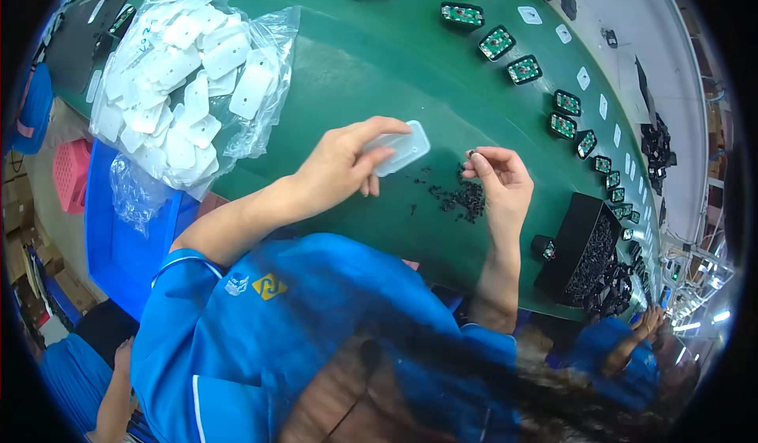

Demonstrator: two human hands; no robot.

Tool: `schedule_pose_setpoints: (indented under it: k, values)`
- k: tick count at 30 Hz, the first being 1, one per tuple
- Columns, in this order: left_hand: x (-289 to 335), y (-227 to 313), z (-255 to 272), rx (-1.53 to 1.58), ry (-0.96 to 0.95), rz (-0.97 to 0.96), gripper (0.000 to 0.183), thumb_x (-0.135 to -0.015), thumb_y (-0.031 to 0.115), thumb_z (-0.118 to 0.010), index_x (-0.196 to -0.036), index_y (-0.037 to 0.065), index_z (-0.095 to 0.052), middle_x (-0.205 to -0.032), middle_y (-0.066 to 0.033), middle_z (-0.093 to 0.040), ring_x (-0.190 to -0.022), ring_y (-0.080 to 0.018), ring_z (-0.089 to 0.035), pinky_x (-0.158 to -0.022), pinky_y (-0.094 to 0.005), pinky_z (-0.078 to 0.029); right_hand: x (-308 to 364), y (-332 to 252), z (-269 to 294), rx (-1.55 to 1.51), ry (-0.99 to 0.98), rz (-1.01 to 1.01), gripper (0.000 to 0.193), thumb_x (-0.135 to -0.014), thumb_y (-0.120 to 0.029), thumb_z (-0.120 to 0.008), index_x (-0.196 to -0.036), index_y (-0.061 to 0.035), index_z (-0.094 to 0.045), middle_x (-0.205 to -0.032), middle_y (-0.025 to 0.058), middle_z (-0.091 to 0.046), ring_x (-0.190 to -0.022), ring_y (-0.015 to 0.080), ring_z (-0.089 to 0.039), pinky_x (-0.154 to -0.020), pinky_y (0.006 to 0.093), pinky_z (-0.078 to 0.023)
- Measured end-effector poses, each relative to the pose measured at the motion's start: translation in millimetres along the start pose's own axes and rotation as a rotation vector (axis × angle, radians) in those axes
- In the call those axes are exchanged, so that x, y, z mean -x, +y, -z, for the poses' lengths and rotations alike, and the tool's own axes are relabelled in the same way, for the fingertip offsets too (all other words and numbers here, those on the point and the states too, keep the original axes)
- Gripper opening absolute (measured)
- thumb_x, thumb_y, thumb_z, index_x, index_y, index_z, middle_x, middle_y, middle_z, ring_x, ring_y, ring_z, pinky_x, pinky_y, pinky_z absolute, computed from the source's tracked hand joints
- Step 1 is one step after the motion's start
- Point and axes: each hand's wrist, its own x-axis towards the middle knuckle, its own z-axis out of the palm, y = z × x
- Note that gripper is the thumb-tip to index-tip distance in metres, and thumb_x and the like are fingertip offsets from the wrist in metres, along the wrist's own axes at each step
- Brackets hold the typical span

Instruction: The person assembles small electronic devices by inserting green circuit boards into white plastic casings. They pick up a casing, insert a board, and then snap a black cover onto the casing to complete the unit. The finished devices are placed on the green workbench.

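My left hand (341,161) grips a white rounded plastic cover (410,148) between thumb and fingers, tilted above the green table. To its right, my right hand (502,181) pinches something tiny and dark at the fingertips, too small to make out. Just below and between the hands lies a loose pile of small black parts (462,200). A clear plastic bag of white covers (197,80) spreads over the table on the left. Beside my right wrist sits a small black housing (544,246).
A black box (580,249) full of small black parts stands at the right. Black housings with green circuit boards (497,43) line the far right edge, with white covers (583,77) beyond. A blue bin (118,238) stands at the left. Other people in blue work nearby.
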Motion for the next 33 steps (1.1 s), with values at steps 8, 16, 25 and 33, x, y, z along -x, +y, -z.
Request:
schedule_pose_setpoints:
  k: [8,16,25,33]
  values:
    - [-7,-6,-15,-0.306,0.102,-0.373,0.024,-0.084,-0.001,-0.060,-0.107,0.007,-0.062,-0.084,-0.0101,-0.060,-0.058,-0.0209,-0.061,-0.052,-0.0312,-0.049,22,-18,-54,-0.296,-0.087,-0.091,0.008,-0.087,-0.001,-0.064,-0.092,0.0016,-0.058,-0.085,0.0107,-0.066,-0.072,0.0124,-0.063,-0.064,0.0218,-0.050]
    - [-7,-14,-13,-0.495,0.160,-0.565,0.021,-0.084,0.002,-0.061,-0.103,0.008,-0.063,-0.080,-0.0105,-0.059,-0.062,-0.0254,-0.062,-0.054,-0.0334,-0.052,26,-20,-65,0.017,-0.069,-0.006,0.008,-0.086,-0.004,-0.066,-0.091,0.0013,-0.062,-0.083,0.0055,-0.063,-0.071,0.0092,-0.059,-0.065,0.0208,-0.047]
    - [-4,-9,-8,0.161,0.031,-0.013,0.031,-0.089,0.000,-0.056,-0.119,-0.003,-0.049,-0.097,-0.0101,-0.062,-0.080,-0.0135,-0.062,-0.069,-0.0265,-0.051,18,-1,-59,0.157,-0.022,0.189,0.008,-0.085,-0.004,-0.067,-0.087,0.0011,-0.061,-0.082,0.0049,-0.060,-0.067,0.0084,-0.053,-0.062,0.0216,-0.044]
    - [-3,-12,-12,0.038,0.092,0.025,0.011,-0.089,0.000,-0.056,-0.099,-0.005,-0.059,-0.094,-0.0078,-0.061,-0.082,-0.0112,-0.061,-0.069,-0.0238,-0.050,19,-8,-70,0.321,0.013,0.349,0.009,-0.080,-0.002,-0.070,-0.083,-0.0015,-0.062,-0.076,0.0036,-0.055,-0.060,0.0080,-0.049,-0.050,0.0208,-0.037]
